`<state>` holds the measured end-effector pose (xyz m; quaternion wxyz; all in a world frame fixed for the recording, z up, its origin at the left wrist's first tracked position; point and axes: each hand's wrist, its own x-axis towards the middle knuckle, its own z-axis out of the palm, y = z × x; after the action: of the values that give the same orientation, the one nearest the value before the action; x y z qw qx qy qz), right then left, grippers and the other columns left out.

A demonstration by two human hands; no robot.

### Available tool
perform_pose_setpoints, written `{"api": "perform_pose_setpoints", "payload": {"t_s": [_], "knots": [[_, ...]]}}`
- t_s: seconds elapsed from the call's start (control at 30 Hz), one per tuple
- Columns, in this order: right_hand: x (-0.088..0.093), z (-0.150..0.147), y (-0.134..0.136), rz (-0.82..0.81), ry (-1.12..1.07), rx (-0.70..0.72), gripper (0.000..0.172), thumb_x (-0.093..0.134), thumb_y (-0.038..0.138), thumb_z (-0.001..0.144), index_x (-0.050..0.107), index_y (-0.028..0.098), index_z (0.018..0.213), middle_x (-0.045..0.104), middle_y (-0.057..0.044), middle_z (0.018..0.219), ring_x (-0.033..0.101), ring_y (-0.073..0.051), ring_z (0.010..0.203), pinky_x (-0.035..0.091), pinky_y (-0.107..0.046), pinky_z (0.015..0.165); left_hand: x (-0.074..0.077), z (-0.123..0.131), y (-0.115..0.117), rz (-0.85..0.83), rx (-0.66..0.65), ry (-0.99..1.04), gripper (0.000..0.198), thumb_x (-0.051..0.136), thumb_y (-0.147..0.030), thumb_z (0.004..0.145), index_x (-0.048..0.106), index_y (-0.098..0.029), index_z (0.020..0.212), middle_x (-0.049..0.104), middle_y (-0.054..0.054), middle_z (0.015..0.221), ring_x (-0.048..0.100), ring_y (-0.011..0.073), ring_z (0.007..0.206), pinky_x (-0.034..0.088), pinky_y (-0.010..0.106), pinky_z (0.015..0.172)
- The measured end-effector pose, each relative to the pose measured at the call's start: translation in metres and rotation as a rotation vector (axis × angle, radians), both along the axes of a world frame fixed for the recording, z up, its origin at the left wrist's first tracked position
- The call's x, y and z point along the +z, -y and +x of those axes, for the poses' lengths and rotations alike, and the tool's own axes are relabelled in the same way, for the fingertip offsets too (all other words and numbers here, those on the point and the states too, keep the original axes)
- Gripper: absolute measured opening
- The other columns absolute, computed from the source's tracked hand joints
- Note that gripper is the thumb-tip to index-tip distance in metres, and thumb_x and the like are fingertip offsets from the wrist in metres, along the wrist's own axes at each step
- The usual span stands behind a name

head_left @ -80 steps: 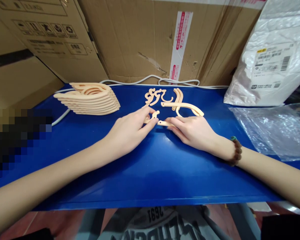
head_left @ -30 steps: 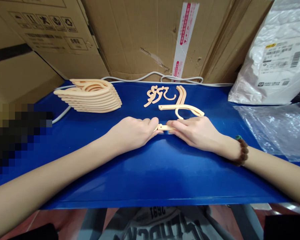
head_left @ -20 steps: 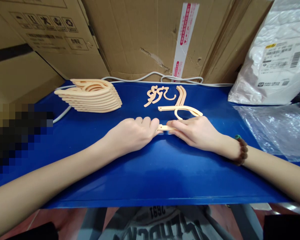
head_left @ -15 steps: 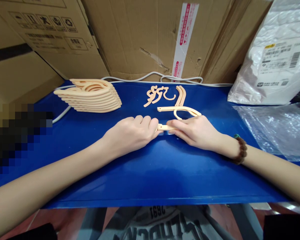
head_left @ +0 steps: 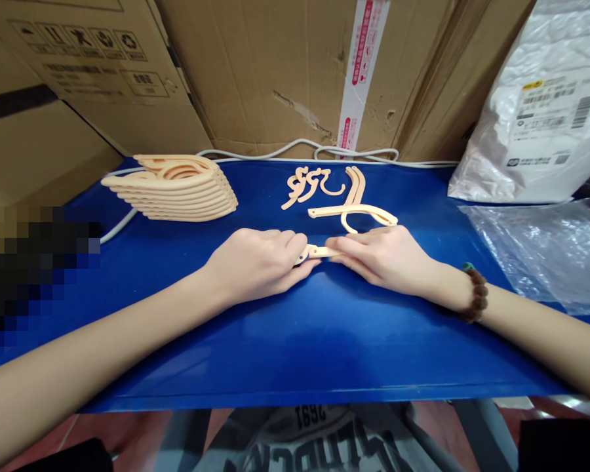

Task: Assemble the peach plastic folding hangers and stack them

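Note:
My left hand [head_left: 258, 262] is closed, its fingertips pinching a small peach plastic hook piece [head_left: 305, 252] on the blue table [head_left: 295, 341]. My right hand [head_left: 381, 255] is closed on a straight peach hanger arm [head_left: 324, 251] whose end meets that hook piece between the two hands. Just beyond my right hand lies a loose peach hanger part [head_left: 354, 213] with a curved arm. Farther back lie several small hook pieces [head_left: 307, 183] and two curved arms [head_left: 356, 183].
A stack of assembled peach hangers [head_left: 177, 187] sits at the back left. Cardboard boxes [head_left: 275, 72] wall off the back, with a white cable [head_left: 295, 152] along them. A white plastic bag [head_left: 535, 111] and clear plastic film [head_left: 535, 255] lie at the right.
My left hand picked up the small hook piece and curled shut, then both hands came together, pressing the hook against the arm's end. The view has shifted slightly.

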<state>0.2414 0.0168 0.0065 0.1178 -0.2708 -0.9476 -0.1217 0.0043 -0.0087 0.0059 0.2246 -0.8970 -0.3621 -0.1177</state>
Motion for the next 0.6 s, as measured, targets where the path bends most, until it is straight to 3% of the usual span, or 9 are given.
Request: {"api": "perform_pose_setpoints", "payload": {"t_s": [0.6], "knots": [[0.0013,0.0006,-0.0013,0.044,-0.024,0.014,0.035,0.035,0.038,0.103,0.063,0.019,0.111,0.074,-0.001,0.081,0.062,-0.012,0.059,0.025,-0.027,0.052,-0.0029,0.0011,0.0005,0.106,-0.088,0.106,0.034,0.055,-0.042,0.092,0.055,-0.016,0.069,0.06,0.001,0.056,0.058,0.0169,0.047,0.024,0.028,0.043]]}}
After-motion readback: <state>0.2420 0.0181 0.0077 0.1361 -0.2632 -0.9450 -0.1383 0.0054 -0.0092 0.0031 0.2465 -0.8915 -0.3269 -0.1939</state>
